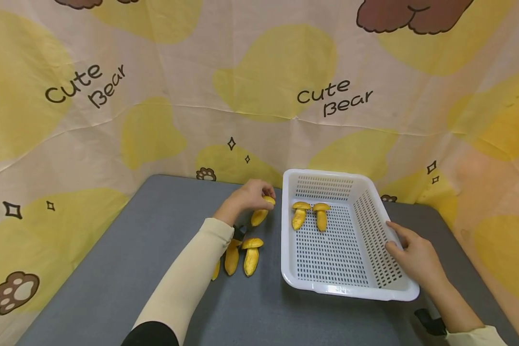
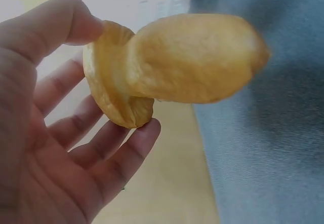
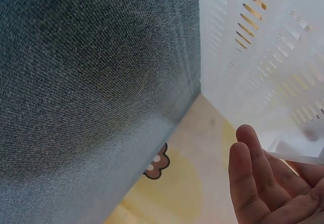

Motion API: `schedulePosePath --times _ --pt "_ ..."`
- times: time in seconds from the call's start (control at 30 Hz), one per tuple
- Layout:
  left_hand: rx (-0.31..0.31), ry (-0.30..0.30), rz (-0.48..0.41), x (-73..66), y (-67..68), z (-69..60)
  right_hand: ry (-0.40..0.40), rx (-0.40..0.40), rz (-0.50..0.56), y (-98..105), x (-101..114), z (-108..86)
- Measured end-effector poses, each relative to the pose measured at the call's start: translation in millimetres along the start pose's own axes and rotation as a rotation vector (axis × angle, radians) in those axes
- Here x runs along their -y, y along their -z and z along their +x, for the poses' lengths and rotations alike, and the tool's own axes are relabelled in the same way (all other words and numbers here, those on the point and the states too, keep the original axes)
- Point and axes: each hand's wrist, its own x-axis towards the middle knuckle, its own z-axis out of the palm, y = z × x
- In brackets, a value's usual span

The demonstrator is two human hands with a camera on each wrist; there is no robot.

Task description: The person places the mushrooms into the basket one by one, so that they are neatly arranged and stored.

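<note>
My left hand (image 1: pixel 252 194) pinches a yellow mushroom (image 1: pixel 259 217) by its cap, left of the basket and above the grey table. In the left wrist view, thumb and fingertips hold the cap's edge while the thick stem (image 2: pixel 197 59) points away from the palm. A white perforated basket (image 1: pixel 341 288) stands at the right. Two yellow mushrooms, one at the left (image 1: pixel 299 218) and one beside it (image 1: pixel 322 218), lie inside. My right hand (image 1: pixel 419 257) grips the basket's right rim, thumb on the inner side; in the right wrist view its fingers (image 3: pixel 253 178) show below the rim.
Below my left wrist, a mushroom (image 1: pixel 251 257) lies on the grey table (image 1: pixel 112 288), with another (image 1: pixel 231 258) beside it and a third (image 1: pixel 216 270) mostly hidden by the sleeve. A printed cloth (image 1: pixel 259 72) hangs behind the table.
</note>
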Motion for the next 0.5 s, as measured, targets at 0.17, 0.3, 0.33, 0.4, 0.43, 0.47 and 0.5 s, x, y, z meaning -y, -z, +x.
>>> schedulePosePath --times 0.17,0.3,0.33,0.4,0.43,0.47,0.5 --pt "-0.040 -0.038 0.021 -7.1 6.5 0.3 -0.002 0.004 -0.001 1 1 -0.2" --pt "-0.071 -0.040 0.017 -13.0 10.8 -0.8 0.000 0.003 -0.002 0 2 -0.2" --pt "-0.079 -0.039 0.013 -14.3 11.7 -0.8 -0.002 0.003 -0.002 0 2 -0.3" --pt "-0.096 -0.031 0.004 -16.8 13.0 -0.4 -0.004 0.002 -0.001 0 1 -0.2" --pt "-0.106 -0.029 -0.003 -18.1 13.7 -0.4 -0.004 0.001 -0.001 0 2 -0.1" --pt "-0.117 -0.027 -0.008 -19.2 14.2 -0.1 -0.005 0.002 -0.001 0 2 -0.1" --pt "-0.128 -0.028 -0.013 -20.6 14.9 0.0 -0.006 0.003 0.000 0 2 0.0"
